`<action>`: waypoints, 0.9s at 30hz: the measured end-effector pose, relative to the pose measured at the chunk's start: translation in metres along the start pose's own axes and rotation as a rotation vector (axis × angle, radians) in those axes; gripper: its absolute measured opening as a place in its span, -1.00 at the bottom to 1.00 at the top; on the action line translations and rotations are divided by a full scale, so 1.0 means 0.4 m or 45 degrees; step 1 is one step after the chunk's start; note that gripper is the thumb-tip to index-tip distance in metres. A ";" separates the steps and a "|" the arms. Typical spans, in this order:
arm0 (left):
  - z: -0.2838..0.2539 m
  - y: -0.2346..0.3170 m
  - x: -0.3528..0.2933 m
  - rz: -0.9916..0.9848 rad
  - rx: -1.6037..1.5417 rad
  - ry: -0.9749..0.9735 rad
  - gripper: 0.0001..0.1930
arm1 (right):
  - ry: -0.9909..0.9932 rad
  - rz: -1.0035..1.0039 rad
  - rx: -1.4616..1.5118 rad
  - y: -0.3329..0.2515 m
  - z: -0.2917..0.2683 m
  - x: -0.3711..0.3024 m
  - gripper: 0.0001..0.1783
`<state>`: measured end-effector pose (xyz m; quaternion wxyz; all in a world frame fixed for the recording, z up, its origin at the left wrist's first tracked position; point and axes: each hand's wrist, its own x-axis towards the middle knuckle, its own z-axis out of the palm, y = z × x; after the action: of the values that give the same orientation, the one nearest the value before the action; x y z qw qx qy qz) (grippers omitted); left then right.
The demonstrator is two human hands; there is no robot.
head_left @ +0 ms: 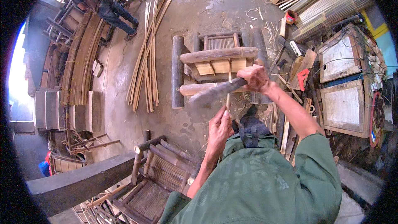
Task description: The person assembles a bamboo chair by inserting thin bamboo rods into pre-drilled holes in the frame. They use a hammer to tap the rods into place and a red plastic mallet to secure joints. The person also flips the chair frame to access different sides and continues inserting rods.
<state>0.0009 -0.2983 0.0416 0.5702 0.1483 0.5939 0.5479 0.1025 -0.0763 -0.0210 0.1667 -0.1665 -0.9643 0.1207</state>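
The right hand point(253, 78) grips a broad, dark, blurred blade point(216, 93) across a thin, pale bamboo strip point(228, 101); the left hand point(220, 126) pinches the strip's lower end, apparently to steady it, near a brown bamboo chair frame point(219, 54).

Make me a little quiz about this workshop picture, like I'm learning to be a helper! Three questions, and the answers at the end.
1. Which of the person's hands grips the broad dark blade?

2. True or false: some of the long strips on the floor, left of the dark-framed chair ahead, lie crossed over each other.

3. What colour is the small round container at the upper right?
A) blue
B) red
C) green

Key:
1. The right hand; the left hand holds a thin stick.
2. True.
3. B, red.
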 end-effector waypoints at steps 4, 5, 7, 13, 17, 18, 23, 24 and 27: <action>-0.005 -0.028 -0.002 -0.021 -0.061 -0.085 -0.59 | -0.030 -0.071 -0.103 0.056 -0.009 -0.034 -0.67; -0.001 -0.033 -0.011 -0.035 -0.042 -0.078 -0.60 | -0.015 -0.077 -0.111 0.062 0.003 -0.052 -0.67; -0.001 -0.038 -0.016 -0.059 -0.051 -0.103 -0.61 | 0.031 -0.099 -0.084 0.072 0.028 -0.074 -0.69; -0.017 -0.028 -0.018 -0.062 -0.037 -0.062 -0.63 | 0.030 -0.054 0.016 -0.030 0.029 -0.095 -0.78; -0.022 -0.037 -0.024 0.001 -0.035 -0.055 -0.66 | 0.005 -0.053 -0.048 -0.022 -0.031 -0.035 -0.81; -0.009 -0.022 -0.011 -0.084 -0.157 -0.094 -0.64 | 0.038 -0.019 -0.070 0.000 -0.039 -0.044 -0.82; -0.042 -0.055 0.004 -0.110 -0.186 -0.042 -0.61 | -0.063 -0.027 -0.014 -0.096 0.017 -0.077 -0.87; -0.047 -0.049 -0.003 -0.048 -0.203 -0.051 -0.60 | -0.053 0.055 -0.116 -0.063 0.020 -0.063 -0.88; -0.063 -0.043 -0.066 0.020 -0.163 -0.049 -0.59 | -0.002 0.565 -0.219 0.146 0.005 -0.082 -0.90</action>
<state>-0.0042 -0.3376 0.0348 0.5857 0.1267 0.5452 0.5862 0.1473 -0.0351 -0.0489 0.1206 -0.3880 -0.9109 0.0717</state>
